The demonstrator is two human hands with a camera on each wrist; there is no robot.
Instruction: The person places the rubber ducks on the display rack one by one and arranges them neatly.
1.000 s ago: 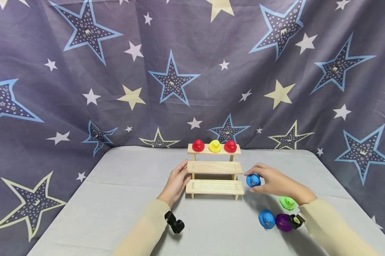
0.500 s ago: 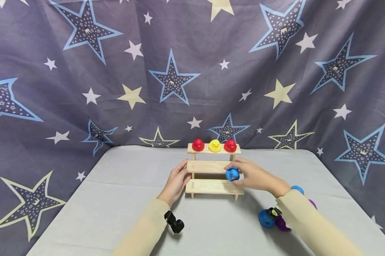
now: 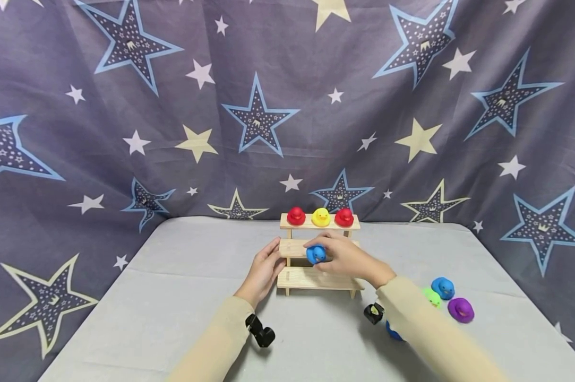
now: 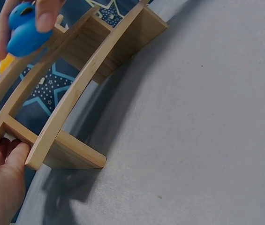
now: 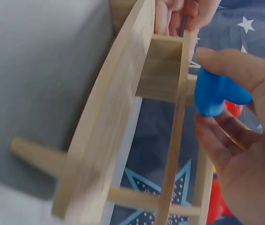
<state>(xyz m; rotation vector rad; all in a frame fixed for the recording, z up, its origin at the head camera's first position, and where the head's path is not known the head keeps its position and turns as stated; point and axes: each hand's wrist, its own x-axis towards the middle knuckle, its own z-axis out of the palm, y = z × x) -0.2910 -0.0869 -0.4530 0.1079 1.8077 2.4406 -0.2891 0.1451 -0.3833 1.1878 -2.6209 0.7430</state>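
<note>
A three-step wooden stand [image 3: 320, 276] stands on the cloth-covered table. My left hand [image 3: 262, 271] holds it at the left end of the middle step, fingers curled at the side frame [image 4: 20, 130]. In my right hand [image 3: 351, 260], a blue rubber duck [image 3: 316, 254] is pinched between thumb and fingers. The right wrist view shows this blue duck [image 5: 210, 93] close over the middle step, gripped from both sides. On the top step sit a red duck [image 3: 295, 216], a yellow duck [image 3: 321, 217] and another red duck [image 3: 344, 217].
At the right of the table lie a blue duck [image 3: 443, 288], a green duck [image 3: 432, 297] and a purple duck [image 3: 461, 310]. Another blue duck [image 3: 394, 331] is mostly hidden by my right sleeve [image 3: 430, 323]. A star-patterned curtain [image 3: 249, 175] hangs behind the table.
My right hand has carried the blue duck leftward from beside the stand to over the middle step. My left hand has stayed at the stand. The sleeve now uncovers the purple and farther blue ducks.
</note>
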